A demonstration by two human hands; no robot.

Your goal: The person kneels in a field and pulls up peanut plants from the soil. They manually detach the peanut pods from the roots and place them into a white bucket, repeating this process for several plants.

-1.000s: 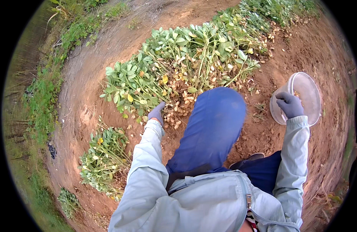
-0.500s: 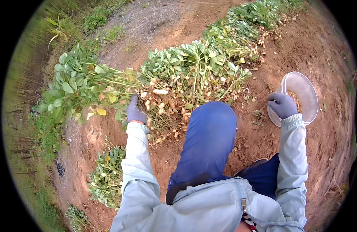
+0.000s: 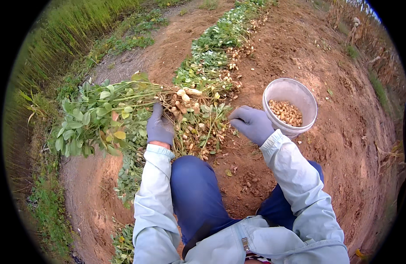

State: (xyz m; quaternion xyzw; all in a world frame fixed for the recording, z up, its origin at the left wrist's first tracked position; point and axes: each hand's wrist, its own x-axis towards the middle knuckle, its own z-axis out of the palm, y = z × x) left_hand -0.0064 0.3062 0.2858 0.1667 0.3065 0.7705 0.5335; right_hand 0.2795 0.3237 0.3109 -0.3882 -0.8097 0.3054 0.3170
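My left hand (image 3: 160, 125), in a purple-grey glove, grips the stems of an uprooted peanut plant (image 3: 104, 114). Its green leaves hang out to the left and its roots with pale pods (image 3: 185, 94) point right. My right hand (image 3: 252, 124), gloved the same, hovers just right of the pods with its fingers loosely curled and nothing in it. Right beside that hand a white bucket (image 3: 276, 90) stands on the red soil, holding a layer of picked peanuts (image 3: 285, 112).
A long row of pulled peanut plants (image 3: 211, 53) runs up the middle of the field. More discarded plants (image 3: 126, 185) lie at my lower left. My knee in blue trousers (image 3: 194, 193) is bent below the hands. Tall grass (image 3: 58, 48) borders the left.
My left hand has lifted the plant clear of the row and turned its roots toward the middle. My right hand has left the bucket's rim and moved left toward the pods.
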